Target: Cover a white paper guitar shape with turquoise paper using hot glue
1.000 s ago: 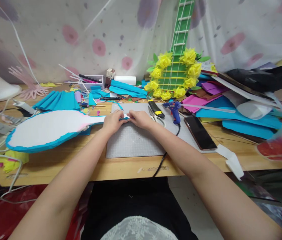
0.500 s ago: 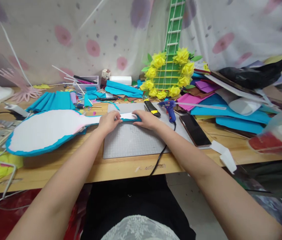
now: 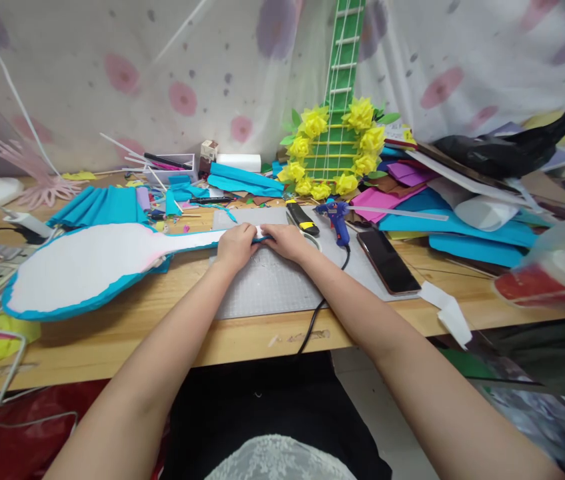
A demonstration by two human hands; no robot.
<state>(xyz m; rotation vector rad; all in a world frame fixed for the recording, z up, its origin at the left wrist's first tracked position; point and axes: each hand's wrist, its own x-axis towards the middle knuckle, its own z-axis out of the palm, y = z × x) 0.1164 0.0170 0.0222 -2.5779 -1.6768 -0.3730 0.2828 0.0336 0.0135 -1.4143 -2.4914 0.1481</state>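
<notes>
A long-necked, lute-shaped craft piece (image 3: 82, 267) lies across the left of the desk, white on top with blue crepe paper wrapped round its edges. Near the end of its neck, my left hand (image 3: 237, 245) grips it with fingers curled over the edge. Close beside it my right hand (image 3: 286, 241) pinches the neck's end, thumbs nearly meeting. Both hands are over a grey cutting mat (image 3: 257, 290). Part of a pale ring (image 3: 316, 241) shows behind my right hand. My fingers hide the neck's tip.
A yellow-black utility knife (image 3: 303, 219), a blue glue gun (image 3: 336, 221) with its cord, and a phone (image 3: 389, 261) lie to the right. Behind stands a green stringed craft instrument (image 3: 346, 87) with yellow flowers. Blue crepe paper (image 3: 99, 205) and a plastic cup (image 3: 552, 273) flank the work.
My left hand has slid right along the neck, and both hands are now closer together. The pale ring behind my right hand has come into view.
</notes>
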